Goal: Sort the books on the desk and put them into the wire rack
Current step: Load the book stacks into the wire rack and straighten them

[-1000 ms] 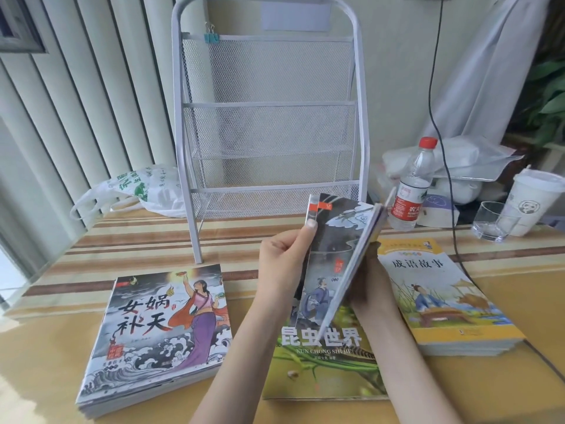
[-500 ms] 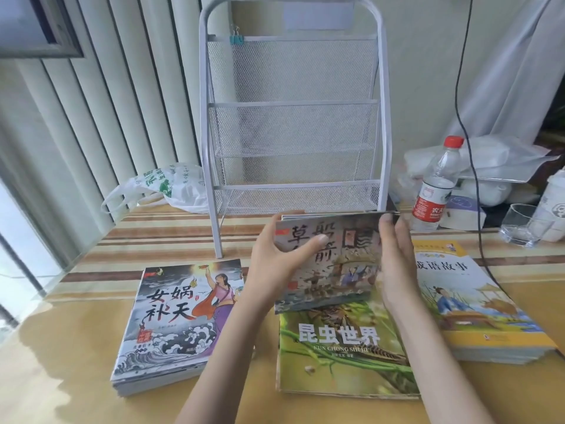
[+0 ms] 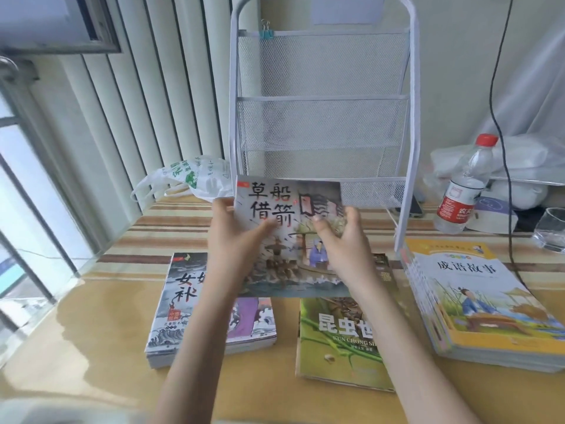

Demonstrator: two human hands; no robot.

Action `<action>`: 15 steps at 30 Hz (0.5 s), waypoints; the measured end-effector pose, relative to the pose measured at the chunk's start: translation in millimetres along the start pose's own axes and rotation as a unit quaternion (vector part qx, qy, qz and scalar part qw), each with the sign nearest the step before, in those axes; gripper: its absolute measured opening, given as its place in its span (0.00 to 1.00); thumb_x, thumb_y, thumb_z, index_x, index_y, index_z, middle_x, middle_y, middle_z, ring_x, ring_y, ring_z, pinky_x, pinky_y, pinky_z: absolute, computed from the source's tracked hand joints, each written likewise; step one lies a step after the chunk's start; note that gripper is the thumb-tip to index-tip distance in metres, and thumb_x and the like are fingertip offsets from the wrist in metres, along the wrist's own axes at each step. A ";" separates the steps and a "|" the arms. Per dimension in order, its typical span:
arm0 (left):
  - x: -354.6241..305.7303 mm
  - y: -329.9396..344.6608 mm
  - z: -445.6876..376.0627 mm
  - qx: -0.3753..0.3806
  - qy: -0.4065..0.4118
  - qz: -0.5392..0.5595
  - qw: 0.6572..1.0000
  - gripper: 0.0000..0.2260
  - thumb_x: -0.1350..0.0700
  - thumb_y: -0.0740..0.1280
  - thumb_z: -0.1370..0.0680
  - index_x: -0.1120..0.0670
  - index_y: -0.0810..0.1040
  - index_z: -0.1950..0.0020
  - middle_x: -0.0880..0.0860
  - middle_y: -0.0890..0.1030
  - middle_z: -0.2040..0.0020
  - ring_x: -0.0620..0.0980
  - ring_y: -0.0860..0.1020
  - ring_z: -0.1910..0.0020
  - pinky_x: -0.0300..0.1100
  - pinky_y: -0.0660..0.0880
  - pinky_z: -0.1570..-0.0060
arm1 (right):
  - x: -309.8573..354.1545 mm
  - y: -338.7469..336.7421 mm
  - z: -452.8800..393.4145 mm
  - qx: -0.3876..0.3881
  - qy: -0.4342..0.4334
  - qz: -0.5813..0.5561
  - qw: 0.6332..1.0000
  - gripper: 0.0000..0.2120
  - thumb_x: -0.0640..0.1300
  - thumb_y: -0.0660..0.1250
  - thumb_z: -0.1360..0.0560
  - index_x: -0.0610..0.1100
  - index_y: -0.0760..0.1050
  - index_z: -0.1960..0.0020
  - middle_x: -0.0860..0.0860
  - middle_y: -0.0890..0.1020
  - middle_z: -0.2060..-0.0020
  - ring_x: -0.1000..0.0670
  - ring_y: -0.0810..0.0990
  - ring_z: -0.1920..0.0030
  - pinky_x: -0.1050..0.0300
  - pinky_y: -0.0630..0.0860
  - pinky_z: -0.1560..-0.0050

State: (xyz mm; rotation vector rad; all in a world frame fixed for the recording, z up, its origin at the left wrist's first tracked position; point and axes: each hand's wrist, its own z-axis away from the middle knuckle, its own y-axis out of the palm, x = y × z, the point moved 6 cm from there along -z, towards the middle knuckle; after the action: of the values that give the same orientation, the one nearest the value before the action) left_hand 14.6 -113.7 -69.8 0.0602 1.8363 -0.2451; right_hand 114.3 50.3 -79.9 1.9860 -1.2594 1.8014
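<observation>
I hold a thin grey picture book [image 3: 287, 203] with large black characters, cover up, above the desk in front of the white wire rack [image 3: 324, 117]. My left hand [image 3: 235, 237] grips its left edge and my right hand [image 3: 345, 240] its right side. Below lie three piles: a grey stack [image 3: 174, 304] on the left, a green insect book [image 3: 336, 338] in the middle, a yellow stack [image 3: 477, 301] on the right. The rack's mesh pockets look empty.
A white plastic bag [image 3: 189, 179] lies left of the rack. A water bottle [image 3: 464, 185], a glass [image 3: 550, 231] and wrapped white bundles stand at the right. A black cable [image 3: 501, 117] hangs down to the desk. Vertical blinds and a window are on the left.
The book went from being flipped on edge to cover up in both hands, and has been raised up and leftward toward the rack's bottom pocket. My view has shifted left.
</observation>
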 end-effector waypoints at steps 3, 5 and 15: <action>23.0 -50.6 -3.9 -0.013 -0.083 -0.060 0.995 0.24 0.58 0.76 0.31 0.55 0.70 0.39 0.53 0.80 0.49 0.53 0.82 0.56 0.51 0.81 0.57 | 8.7 47.9 7.3 0.074 -0.024 0.133 0.988 0.31 0.60 0.57 0.22 0.41 0.55 0.28 0.52 0.76 0.63 0.50 0.78 0.68 0.55 0.73 0.71; 40.3 -71.8 1.5 -0.021 -0.108 -0.128 0.986 0.21 0.57 0.74 0.29 0.55 0.70 0.41 0.54 0.80 0.49 0.54 0.81 0.56 0.51 0.80 0.58 | 4.8 76.7 12.2 0.099 -0.029 0.226 0.969 0.34 0.62 0.56 0.22 0.39 0.55 0.27 0.53 0.71 0.71 0.53 0.71 0.75 0.58 0.64 0.78; 71.5 -101.9 5.8 -0.038 -0.098 -0.421 0.901 0.24 0.47 0.72 0.29 0.58 0.72 0.40 0.59 0.69 0.39 0.58 0.64 0.36 0.48 0.60 0.41 | -9.7 115.9 27.7 0.092 -0.026 0.388 0.917 0.35 0.69 0.53 0.26 0.44 0.65 0.32 0.48 0.81 0.51 0.46 0.77 0.48 0.53 0.74 0.53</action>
State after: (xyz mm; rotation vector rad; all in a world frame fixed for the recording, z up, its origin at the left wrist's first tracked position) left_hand -16.9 -220.5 -125.7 -0.8032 1.5687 -0.7504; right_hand 57.4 -35.3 -141.0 1.7400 -2.1924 2.2586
